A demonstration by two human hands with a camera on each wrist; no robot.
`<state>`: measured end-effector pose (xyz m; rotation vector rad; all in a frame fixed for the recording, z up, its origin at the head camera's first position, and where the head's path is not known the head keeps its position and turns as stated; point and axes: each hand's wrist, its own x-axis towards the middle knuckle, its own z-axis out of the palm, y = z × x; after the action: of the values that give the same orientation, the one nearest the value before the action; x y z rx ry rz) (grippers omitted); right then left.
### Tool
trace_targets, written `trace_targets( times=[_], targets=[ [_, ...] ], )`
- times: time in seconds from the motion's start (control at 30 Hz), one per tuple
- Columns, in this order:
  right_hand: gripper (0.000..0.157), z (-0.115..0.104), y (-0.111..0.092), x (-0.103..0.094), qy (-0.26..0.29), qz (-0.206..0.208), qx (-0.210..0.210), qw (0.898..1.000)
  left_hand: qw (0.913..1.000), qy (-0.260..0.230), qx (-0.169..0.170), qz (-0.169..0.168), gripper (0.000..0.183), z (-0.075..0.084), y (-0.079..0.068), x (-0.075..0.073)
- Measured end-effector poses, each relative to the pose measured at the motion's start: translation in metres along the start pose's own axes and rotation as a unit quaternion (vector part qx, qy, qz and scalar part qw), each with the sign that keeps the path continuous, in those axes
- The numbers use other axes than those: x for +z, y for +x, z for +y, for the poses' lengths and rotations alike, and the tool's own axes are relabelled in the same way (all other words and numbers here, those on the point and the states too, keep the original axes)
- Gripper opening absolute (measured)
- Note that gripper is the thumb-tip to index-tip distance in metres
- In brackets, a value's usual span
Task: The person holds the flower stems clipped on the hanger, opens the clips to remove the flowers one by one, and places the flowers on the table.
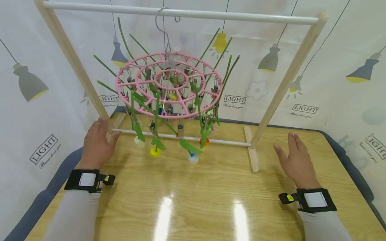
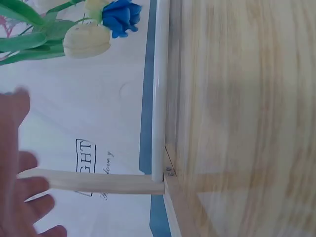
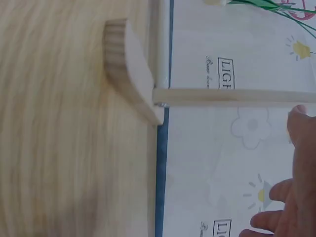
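My left hand (image 1: pixel 98 144) is beside the left wooden post (image 2: pixel 98 181) of a drying rack, fingers extended and thumb out; whether it touches the post I cannot tell. To the right of the rack, my right hand (image 1: pixel 297 162) hovers with straight fingers, holding nothing, apart from the right post (image 1: pixel 284 83). A pink round clip hanger (image 1: pixel 178 116) hangs by a metal hook from the white top bar (image 1: pixel 241 16). Artificial flowers dangle head down from its clips: a yellow one (image 1: pixel 155 152), a light blue one (image 1: pixel 192 157), a red one (image 1: pixel 204 142), a white tulip (image 2: pixel 88 40) and a dark blue rose (image 2: pixel 121 17).
The rack stands on wooden feet (image 1: pixel 254 159) on a wood-grain table (image 1: pixel 199 190). A white lower bar (image 1: pixel 223 141) joins the two sides. Behind and around hangs a white curtain (image 1: pixel 250 43) printed with lamps. Dark blue edging (image 1: pixel 351 167) borders the table.
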<state>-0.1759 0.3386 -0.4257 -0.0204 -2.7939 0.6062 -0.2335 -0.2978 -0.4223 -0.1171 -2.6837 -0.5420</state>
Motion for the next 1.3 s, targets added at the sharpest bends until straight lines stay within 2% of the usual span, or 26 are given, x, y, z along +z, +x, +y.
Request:
trace_targets(
  times=[0.13, 0.2, 0.3, 0.4, 0.63, 0.77, 0.83, 0.97, 1.13, 1.3],
  targets=[
    [0.079, -0.013, 0.004, 0.000, 0.034, 0.010, 0.027, 0.999, 0.9948, -0.046, -0.025, 0.087, 0.066, -0.003, 0.006, 0.001],
    [0.078, -0.019, 0.007, 0.002, 0.060, 0.022, 0.029, 0.998, 0.9895, -0.074, -0.054, 0.113, 0.065, -0.004, 0.008, 0.000],
    [0.076, -0.027, 0.010, 0.006, 0.121, 0.039, 0.019, 0.992, 0.9814, -0.108, -0.082, 0.136, 0.067, -0.005, 0.010, -0.002],
    [0.076, -0.035, 0.013, 0.012, 0.185, 0.052, 0.014, 0.981, 0.9742, -0.134, -0.103, 0.149, 0.072, -0.006, 0.015, -0.001],
    [0.073, -0.042, 0.024, 0.031, 0.250, 0.090, 0.051, 0.963, 0.9576, -0.184, -0.160, 0.153, 0.078, -0.009, 0.031, 0.008],
    [0.065, -0.040, 0.031, 0.041, 0.289, 0.099, 0.090, 0.948, 0.9573, -0.189, -0.165, 0.143, 0.076, -0.008, 0.039, 0.013],
    [0.062, -0.040, 0.031, 0.043, 0.295, 0.099, 0.107, 0.944, 0.9579, -0.191, -0.164, 0.138, 0.075, -0.009, 0.044, 0.015],
    [0.053, -0.042, 0.032, 0.045, 0.285, 0.110, 0.111, 0.946, 0.9584, -0.194, -0.160, 0.134, 0.073, -0.012, 0.053, 0.018],
    [0.043, -0.045, 0.037, 0.054, 0.280, 0.128, 0.098, 0.946, 0.9599, -0.180, -0.159, 0.145, 0.055, -0.018, 0.059, 0.022],
    [0.038, -0.050, 0.041, 0.060, 0.276, 0.139, 0.112, 0.944, 0.9575, -0.165, -0.191, 0.140, 0.046, -0.025, 0.061, 0.024]
  ],
)
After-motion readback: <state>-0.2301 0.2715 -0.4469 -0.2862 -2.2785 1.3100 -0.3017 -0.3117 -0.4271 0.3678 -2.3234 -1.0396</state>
